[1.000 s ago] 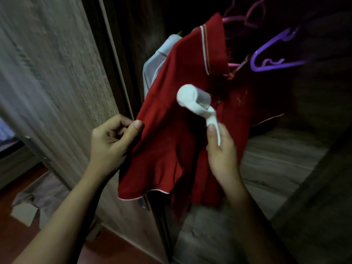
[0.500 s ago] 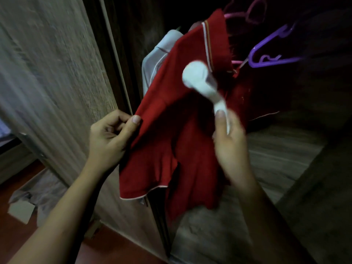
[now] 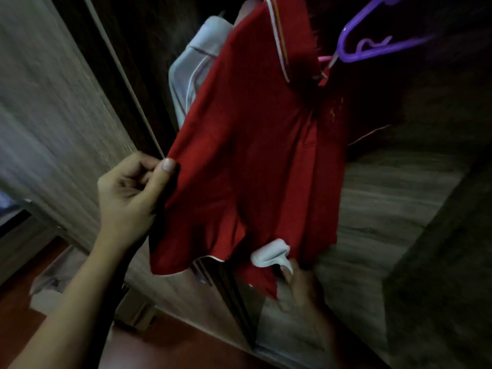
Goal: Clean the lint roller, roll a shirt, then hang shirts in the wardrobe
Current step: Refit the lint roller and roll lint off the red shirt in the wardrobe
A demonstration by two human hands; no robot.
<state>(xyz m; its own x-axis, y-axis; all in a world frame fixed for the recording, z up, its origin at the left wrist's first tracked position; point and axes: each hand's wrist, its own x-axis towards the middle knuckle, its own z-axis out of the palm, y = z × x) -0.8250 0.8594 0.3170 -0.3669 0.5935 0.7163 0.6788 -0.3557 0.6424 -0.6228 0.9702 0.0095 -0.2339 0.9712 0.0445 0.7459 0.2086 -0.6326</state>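
The red shirt hangs inside the wardrobe. The left hand pinches its side edge, and the right hand grips the lint roller at the hem. Best practice, I judge: cloth pulled taut, with straight, overlapping, light strokes.

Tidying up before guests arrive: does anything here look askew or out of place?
The empty purple hanger looks tilted beside the red shirt, and a crumpled greyish heap lies on the floor by the wardrobe door, too blurred to identify.

Red shirt hanging in wardrobe, white lint roller at its hem
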